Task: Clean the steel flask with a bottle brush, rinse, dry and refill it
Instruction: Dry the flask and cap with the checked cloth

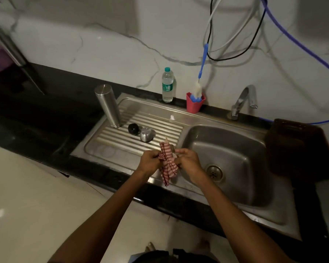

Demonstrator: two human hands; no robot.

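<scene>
The steel flask [108,106] stands upside down at the back left of the ribbed drainboard [122,149]. Beside it lie a black stopper [132,128] and a steel cap [147,134]. Between my hands hangs a red and white striped cloth [167,164], bunched, over the sink's front edge. My left hand [150,161] grips its left side. My right hand [189,162] pinches its right side. The bottle brush [198,90] with a blue handle stands in a red cup [195,103] at the back.
A plastic water bottle [167,85] stands against the marble wall. The tap [243,100] reaches over the sink basin [232,158]. A dark box [292,147] sits right of the basin. Cables and a blue hose [292,33] hang on the wall. Black counter [46,114] extends left.
</scene>
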